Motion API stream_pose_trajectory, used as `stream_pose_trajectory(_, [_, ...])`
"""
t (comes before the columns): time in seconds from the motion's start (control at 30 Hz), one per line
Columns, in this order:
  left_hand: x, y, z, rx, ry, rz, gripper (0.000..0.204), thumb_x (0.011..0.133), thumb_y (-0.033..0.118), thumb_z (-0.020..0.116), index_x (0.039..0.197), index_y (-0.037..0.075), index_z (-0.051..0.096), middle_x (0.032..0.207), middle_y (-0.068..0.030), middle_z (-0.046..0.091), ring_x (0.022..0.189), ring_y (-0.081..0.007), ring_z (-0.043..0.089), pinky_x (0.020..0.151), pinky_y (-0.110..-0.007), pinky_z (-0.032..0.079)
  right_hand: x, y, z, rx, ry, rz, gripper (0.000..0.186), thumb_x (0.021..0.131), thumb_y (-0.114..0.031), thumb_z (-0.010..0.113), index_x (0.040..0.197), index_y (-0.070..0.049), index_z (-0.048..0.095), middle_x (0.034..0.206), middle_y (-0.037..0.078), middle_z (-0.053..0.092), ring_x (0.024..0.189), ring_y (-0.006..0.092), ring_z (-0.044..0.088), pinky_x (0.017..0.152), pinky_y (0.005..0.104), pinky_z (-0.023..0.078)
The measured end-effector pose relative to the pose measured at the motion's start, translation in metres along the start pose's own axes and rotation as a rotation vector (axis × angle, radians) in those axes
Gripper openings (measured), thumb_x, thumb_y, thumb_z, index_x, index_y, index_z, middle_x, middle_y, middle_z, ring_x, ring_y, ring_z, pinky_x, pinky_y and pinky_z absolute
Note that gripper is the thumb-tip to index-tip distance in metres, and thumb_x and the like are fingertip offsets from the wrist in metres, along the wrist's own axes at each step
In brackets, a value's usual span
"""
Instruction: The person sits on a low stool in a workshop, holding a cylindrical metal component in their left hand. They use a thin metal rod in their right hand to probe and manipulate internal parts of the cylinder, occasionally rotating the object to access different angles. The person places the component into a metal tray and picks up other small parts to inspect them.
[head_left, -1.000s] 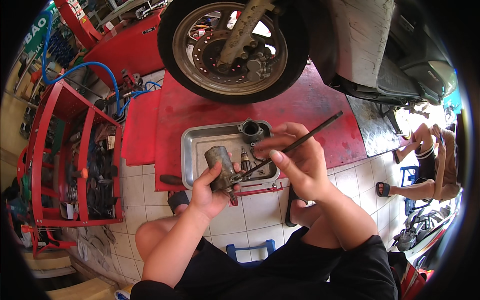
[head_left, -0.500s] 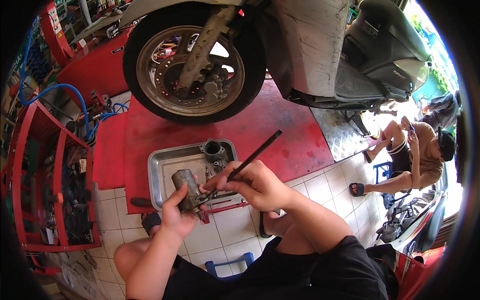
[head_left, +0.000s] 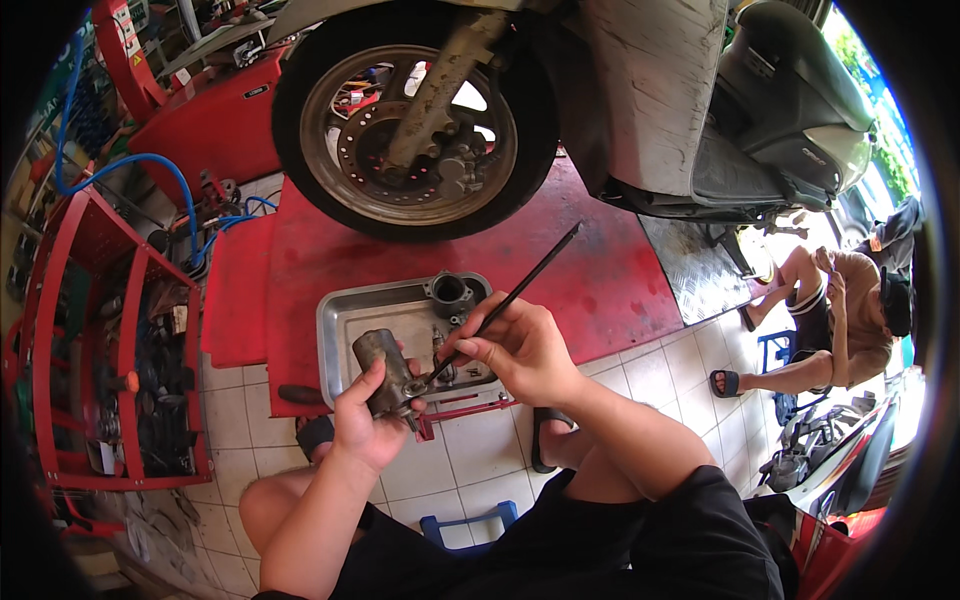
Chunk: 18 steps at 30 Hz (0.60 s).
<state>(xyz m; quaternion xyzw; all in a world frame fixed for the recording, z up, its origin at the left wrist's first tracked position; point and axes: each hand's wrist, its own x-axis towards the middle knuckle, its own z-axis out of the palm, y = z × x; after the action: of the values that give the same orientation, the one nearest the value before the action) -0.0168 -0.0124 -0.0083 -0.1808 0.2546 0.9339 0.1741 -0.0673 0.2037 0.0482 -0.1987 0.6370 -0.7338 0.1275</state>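
Observation:
My left hand [head_left: 362,410] is closed round a grimy metal cylinder [head_left: 376,360] with a fitting at its lower end. In my right hand [head_left: 525,355] is a long thin dark rod [head_left: 542,262], gripped between bent fingers and thumb, its lower end at the cylinder's fitting. Behind both hands, a steel tray [head_left: 329,329] on the red lift platform [head_left: 600,290] holds a dark round housing [head_left: 448,290] and several small metal parts, partly hidden by my hands. A dark-handled tool [head_left: 300,394] lies just left of the tray.
A scooter's front wheel [head_left: 410,140] stands over the platform. At the left are a red tool cart [head_left: 135,260] and a blue hose [head_left: 140,158]. On the right a person [head_left: 855,310] in a tan top sits low. A blue stool [head_left: 440,530] shows between my legs.
The view has shifted. My right hand's fingers, raised and spread earlier, have closed on the rod, which now points more steeply up. My left hand keeps holding the cylinder.

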Motion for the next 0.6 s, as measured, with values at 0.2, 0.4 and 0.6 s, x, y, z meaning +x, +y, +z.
stream_pose_trajectory(0.2, [0.0, 0.001, -0.002, -0.002, -0.011, -0.01, 0.039, 0.097, 0.032, 0.058, 0.129, 0.011, 0.052, 0.108, -0.0108, 0.064, 0.102, -0.0284, 0.06, 0.073, -0.034, 0.047, -0.004, 0.0, 0.011, -0.048, -0.082, -0.167, 0.009, 0.096, 0.011, 0.051, 0.095, 0.003, 0.051, 0.099, 0.017, 0.07, 0.103, 0.0231, 0.071, 0.089, 0.0323, 0.057])
stream_pose_trajectory(0.4, [0.0, 0.002, 0.003, 0.014, -0.021, 0.012, 0.037, 0.097, 0.03, 0.059, 0.128, 0.011, 0.053, 0.105, -0.0098, 0.065, 0.1, -0.0258, 0.06, 0.073, -0.034, 0.046, -0.004, 0.004, 0.019, 0.08, 0.07, -0.099, 0.01, 0.092, 0.013, 0.057, 0.096, 0.004, 0.053, 0.089, 0.011, 0.069, 0.098, 0.0225, 0.072, 0.083, 0.0321, 0.059])
stream_pose_trajectory(0.6, [0.003, -0.003, 0.003, 0.095, 0.003, 0.021, 0.04, 0.099, 0.033, 0.053, 0.132, 0.011, 0.054, 0.112, -0.0085, 0.067, 0.102, -0.028, 0.064, 0.064, -0.032, 0.053, 0.0, -0.004, 0.006, -0.098, 0.085, -0.079, 0.014, 0.091, 0.0, 0.068, 0.099, 0.003, 0.056, 0.084, 0.009, 0.071, 0.08, 0.0108, 0.069, 0.068, 0.027, 0.055])
